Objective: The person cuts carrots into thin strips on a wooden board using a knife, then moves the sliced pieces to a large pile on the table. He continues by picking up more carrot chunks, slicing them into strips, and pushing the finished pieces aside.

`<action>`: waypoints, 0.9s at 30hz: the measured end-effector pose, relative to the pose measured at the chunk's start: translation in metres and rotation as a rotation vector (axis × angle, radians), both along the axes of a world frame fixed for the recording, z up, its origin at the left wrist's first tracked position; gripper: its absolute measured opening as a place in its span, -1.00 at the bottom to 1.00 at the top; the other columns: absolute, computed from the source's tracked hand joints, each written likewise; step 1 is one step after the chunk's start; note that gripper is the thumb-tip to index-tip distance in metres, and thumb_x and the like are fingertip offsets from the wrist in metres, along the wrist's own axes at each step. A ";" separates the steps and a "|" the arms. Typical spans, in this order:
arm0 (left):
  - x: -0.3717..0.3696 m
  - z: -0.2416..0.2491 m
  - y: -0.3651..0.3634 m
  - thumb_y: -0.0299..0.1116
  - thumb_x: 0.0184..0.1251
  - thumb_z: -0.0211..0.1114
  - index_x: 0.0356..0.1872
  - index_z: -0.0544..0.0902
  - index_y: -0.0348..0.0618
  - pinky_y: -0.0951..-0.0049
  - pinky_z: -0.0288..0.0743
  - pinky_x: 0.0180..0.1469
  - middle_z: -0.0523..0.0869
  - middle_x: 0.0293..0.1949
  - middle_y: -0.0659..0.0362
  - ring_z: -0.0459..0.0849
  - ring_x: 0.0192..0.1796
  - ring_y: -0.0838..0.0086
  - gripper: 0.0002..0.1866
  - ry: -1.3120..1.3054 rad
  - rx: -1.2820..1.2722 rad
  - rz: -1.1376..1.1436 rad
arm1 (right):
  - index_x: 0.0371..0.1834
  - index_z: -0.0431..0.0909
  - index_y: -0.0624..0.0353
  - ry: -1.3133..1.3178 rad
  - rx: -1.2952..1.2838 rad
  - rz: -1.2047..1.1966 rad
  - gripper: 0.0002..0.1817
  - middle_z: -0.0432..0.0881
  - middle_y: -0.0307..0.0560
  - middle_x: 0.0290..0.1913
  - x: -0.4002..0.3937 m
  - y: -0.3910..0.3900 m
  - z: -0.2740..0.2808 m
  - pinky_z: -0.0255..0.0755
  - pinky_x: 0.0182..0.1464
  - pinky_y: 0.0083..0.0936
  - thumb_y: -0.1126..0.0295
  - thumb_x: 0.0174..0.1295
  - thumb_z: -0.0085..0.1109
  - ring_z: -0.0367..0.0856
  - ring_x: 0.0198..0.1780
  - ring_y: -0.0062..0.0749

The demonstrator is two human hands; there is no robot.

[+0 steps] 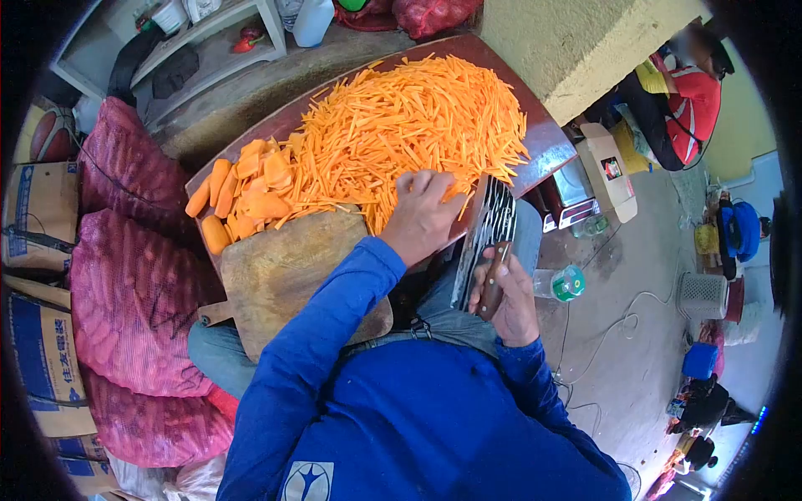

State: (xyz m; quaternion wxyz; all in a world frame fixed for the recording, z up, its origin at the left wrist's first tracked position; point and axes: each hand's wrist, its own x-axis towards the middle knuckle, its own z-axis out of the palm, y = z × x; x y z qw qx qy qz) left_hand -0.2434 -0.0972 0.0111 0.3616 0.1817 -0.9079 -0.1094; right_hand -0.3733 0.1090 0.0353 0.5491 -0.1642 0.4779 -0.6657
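My left hand (pixel 424 210) rests at the near edge of a large heap of carrot sticks (pixel 409 117), fingers bent and somewhat apart, with nothing clearly held in them. My right hand (pixel 511 302) is closed round the wooden handle of a wide-bladed knife (pixel 498 219), held upright beside the table's near right edge. White streaks mark its dark blade. A worn wooden cutting board (pixel 292 267) lies across my lap, left of my left hand. Several carrot pieces (pixel 257 185), some cut flat, lie on the reddish-brown table (pixel 547 150) left of the heap.
Pink mesh sacks (pixel 138 309) and cardboard boxes (pixel 42 359) stand at the left. Right of me are a clear jar with a green lid (pixel 568 284), an open carton (pixel 608 174) and cords on the floor. A person in red (pixel 693 113) sits at the far right.
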 end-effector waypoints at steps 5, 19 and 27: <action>0.020 0.028 -0.007 -0.39 0.27 0.58 0.03 0.88 -0.01 0.09 0.37 0.31 0.73 0.06 0.13 0.61 0.19 0.16 -0.71 0.178 0.163 0.139 | 0.39 0.56 0.27 0.342 0.158 0.125 -0.60 0.64 -0.18 -0.22 -0.007 0.011 0.013 0.62 -0.32 -0.39 0.34 0.61 0.28 0.72 -0.33 -0.46; 0.069 0.018 -0.056 -0.06 0.04 0.75 0.17 0.87 0.04 -0.05 0.25 0.43 0.66 0.28 0.06 0.51 0.37 0.07 -0.39 -0.104 0.381 0.222 | 0.29 0.67 0.22 1.624 -0.244 0.392 -0.47 0.69 0.04 -0.25 0.002 -0.020 0.035 0.64 -0.15 -0.08 0.51 0.20 0.50 0.77 -0.21 0.02; 0.065 0.048 -0.044 -0.05 -0.03 0.80 0.27 0.84 0.04 -0.03 0.28 0.40 0.66 0.28 0.10 0.52 0.36 0.07 -0.27 -0.273 0.246 -0.004 | 0.29 0.66 0.29 1.619 -0.240 0.455 -0.45 0.70 0.01 -0.21 -0.001 -0.019 0.029 0.63 -0.14 -0.12 0.51 0.18 0.49 0.75 -0.20 -0.03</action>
